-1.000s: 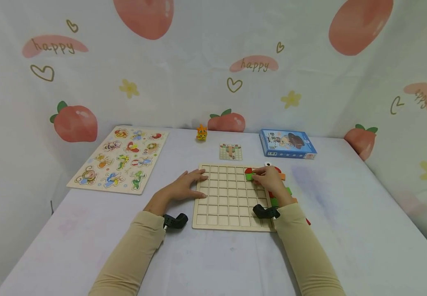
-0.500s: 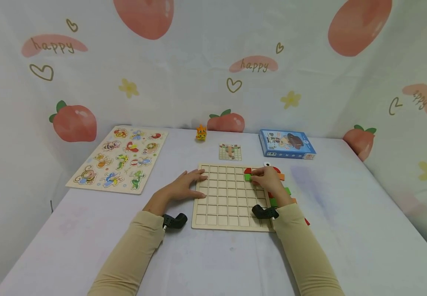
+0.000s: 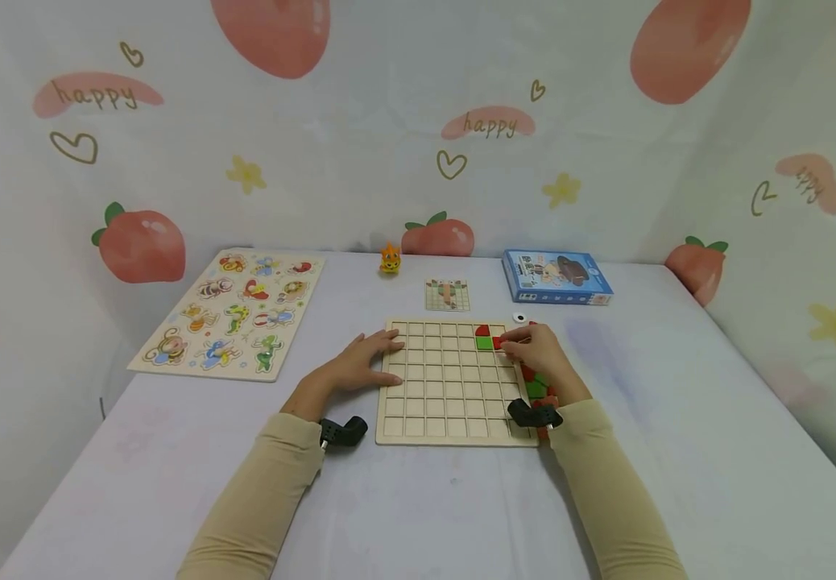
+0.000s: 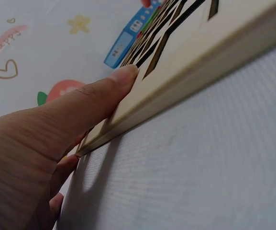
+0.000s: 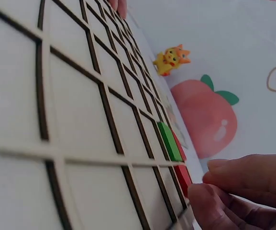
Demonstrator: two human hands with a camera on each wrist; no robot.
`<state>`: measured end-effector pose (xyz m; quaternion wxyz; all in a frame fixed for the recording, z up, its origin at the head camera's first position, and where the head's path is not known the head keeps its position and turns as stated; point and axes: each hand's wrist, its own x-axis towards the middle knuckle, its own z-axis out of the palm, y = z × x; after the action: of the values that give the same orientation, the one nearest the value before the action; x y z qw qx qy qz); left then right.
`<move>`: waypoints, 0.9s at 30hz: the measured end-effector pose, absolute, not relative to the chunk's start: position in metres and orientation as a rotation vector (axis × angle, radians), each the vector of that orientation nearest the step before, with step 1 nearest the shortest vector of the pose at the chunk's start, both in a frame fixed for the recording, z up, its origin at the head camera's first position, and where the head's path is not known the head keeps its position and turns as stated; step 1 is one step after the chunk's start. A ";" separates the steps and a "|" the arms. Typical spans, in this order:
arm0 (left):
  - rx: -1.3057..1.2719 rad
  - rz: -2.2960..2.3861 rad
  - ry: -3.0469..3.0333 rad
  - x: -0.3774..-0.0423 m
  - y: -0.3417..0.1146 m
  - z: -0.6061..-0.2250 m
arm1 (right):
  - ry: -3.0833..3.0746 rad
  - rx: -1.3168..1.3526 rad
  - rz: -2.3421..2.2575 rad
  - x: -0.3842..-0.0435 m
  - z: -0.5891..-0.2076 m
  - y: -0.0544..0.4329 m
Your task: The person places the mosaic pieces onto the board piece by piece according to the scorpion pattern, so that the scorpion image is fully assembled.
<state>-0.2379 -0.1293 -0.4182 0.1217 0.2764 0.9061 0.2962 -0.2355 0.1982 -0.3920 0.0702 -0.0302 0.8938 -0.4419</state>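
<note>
Head view: right hand (image 3: 540, 352) fingers pinch red tile (image 3: 498, 342) at grid board (image 3: 454, 385) far-right; left hand (image 3: 362, 362) fingers flat, pressing board's left edge.

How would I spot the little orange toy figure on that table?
Start at the wooden grid board in the middle of the table. Look past the small pattern card to the back edge: the orange toy figure stands there, the only upright thing among flat boards and boxes.

The grid board (image 3: 450, 387) lies centre, animal puzzle (image 3: 233, 314) left, box (image 3: 556, 276) behind right.
</note>
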 end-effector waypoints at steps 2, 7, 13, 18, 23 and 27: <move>0.804 0.863 2.645 -0.237 -0.129 -0.418 | 2.669 -0.082 -1.335 -0.235 -0.394 0.204; 0.809 0.866 2.645 -0.237 -0.129 -0.418 | 2.650 -0.075 -1.327 -0.233 -0.396 0.220; 0.802 0.874 2.648 -0.237 -0.129 -0.418 | 2.623 -0.151 -1.272 -0.226 -0.392 0.236; 0.801 0.883 2.642 -0.238 -0.130 -0.419 | 2.574 -0.168 -1.247 -0.225 -0.389 0.245; 0.802 0.878 2.643 -0.237 -0.129 -0.418 | 2.541 -0.196 -1.213 -0.225 -0.393 0.250; 0.795 0.875 2.643 -0.236 -0.129 -0.418 | 2.535 -0.260 -1.205 -0.225 -0.397 0.249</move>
<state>-0.2361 -0.1291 -0.4178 0.1227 0.2723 0.9060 0.2999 -0.2250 0.2487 -0.3970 0.1608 -0.0912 0.8876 -0.4219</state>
